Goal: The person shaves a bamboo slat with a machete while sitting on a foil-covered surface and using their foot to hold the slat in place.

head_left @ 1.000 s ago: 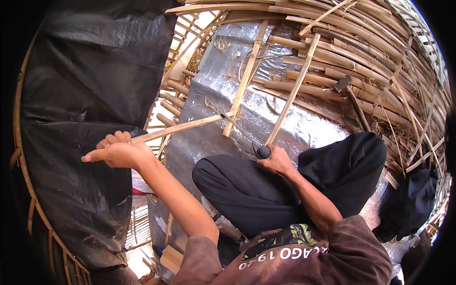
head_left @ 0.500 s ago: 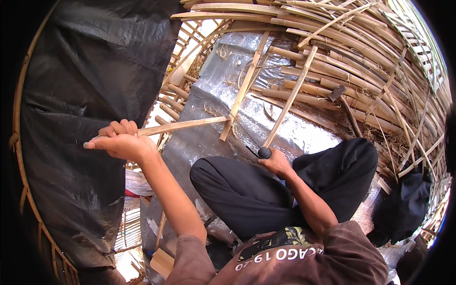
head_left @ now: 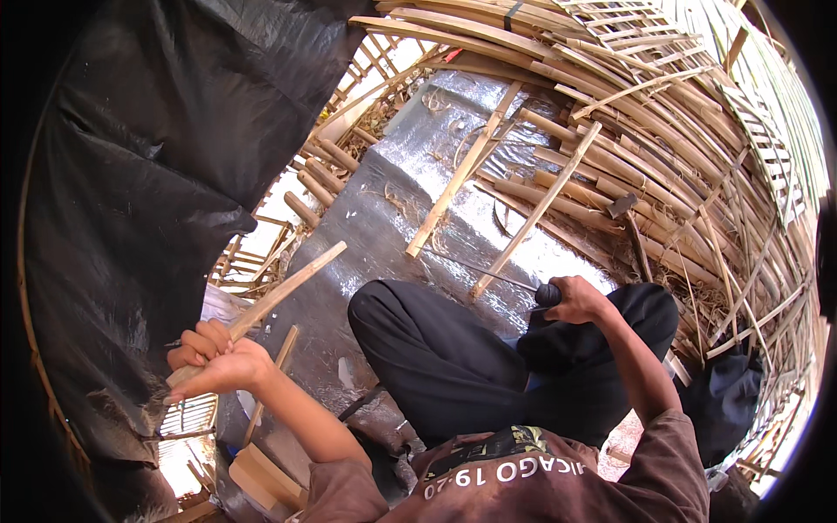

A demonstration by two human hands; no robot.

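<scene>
My left hand point(head_left: 218, 359), out at the left, is closed round the lower part of a pale bamboo stick point(head_left: 292, 286). The stick's free end points up and to the right, above the grey sheet. In my right hand point(head_left: 577, 300), over my right knee, is the black rounded handle point(head_left: 547, 295) of a thin dark metal rod point(head_left: 479, 266). That rod reaches left across one bamboo strip point(head_left: 540, 209), and its far end lies close to the lower end of a second strip point(head_left: 462, 174). The stick and the rod are apart.
A shiny grey plastic sheet point(head_left: 375, 218) covers the floor before my crossed legs. Stacked split bamboo point(head_left: 645, 131) curves along the far right, with a hammer point(head_left: 623, 207) on it. Black sheeting point(head_left: 131, 218) hangs at the left. A cut wooden block point(head_left: 266, 478) lies lower left.
My left hand has drawn the stick down and back, away from the strip and the rod. My right hand has moved right with the rod, off the near strip's lower end.
</scene>
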